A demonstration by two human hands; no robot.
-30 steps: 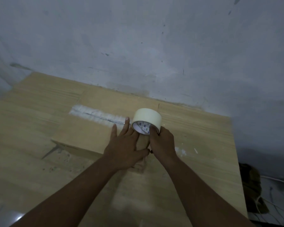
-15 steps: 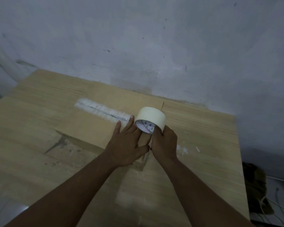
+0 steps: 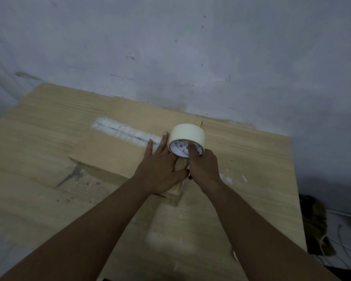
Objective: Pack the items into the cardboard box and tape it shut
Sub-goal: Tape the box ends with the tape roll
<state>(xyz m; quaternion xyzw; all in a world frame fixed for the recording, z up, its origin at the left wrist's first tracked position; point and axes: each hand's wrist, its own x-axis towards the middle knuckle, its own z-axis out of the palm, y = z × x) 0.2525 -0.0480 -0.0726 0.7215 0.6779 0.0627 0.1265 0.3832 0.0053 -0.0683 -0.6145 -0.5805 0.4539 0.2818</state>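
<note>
Cardboard box (image 3: pixel 114 157) lies closed on the wooden table (image 3: pixel 28 199), a clear tape strip (image 3: pixel 126 133) along its top seam. At the box's near right end, the left hand (image 3: pixel 159 171) presses flat with straight fingers, and beside it the right hand (image 3: pixel 204 168) grips the cream tape roll (image 3: pixel 187 132) on the box top.

Closed cardboard box (image 3: pixel 118 155) flat on table; cream tape roll (image 3: pixel 187 139) upright atop its right end.
</note>
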